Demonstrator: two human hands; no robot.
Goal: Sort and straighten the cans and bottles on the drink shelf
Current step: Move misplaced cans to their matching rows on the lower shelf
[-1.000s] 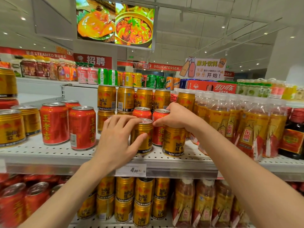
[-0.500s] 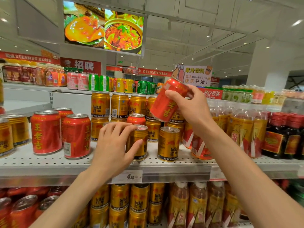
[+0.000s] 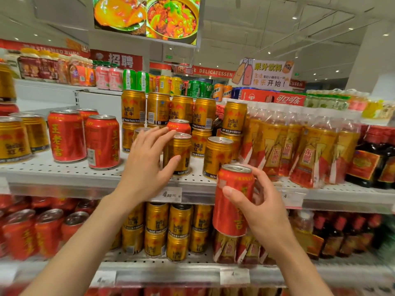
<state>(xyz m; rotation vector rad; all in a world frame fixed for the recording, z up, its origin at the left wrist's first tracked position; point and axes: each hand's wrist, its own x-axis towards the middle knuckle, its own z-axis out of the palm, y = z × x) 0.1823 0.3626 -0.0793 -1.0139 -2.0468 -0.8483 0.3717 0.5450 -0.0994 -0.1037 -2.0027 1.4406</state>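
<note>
Red can (image 3: 232, 201) upright in right hand (image 3: 259, 210) grip; long axis vert.

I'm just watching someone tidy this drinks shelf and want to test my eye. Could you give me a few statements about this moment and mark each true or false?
1. The right hand grips a tall red metal can held in front of the white perforated shelf. True.
2. That red can lies on its side. False: it is held upright, silver top upward.
3. The left hand is wrapped round a glass bottle. False: its spread fingers reach around a short gold metal can at the shelf front.
4. Another red can stands behind that gold can, among stacked gold ones. True.
5. The dark bottles with red caps stand at the shelf's left end. False: they are at the right end.
</note>
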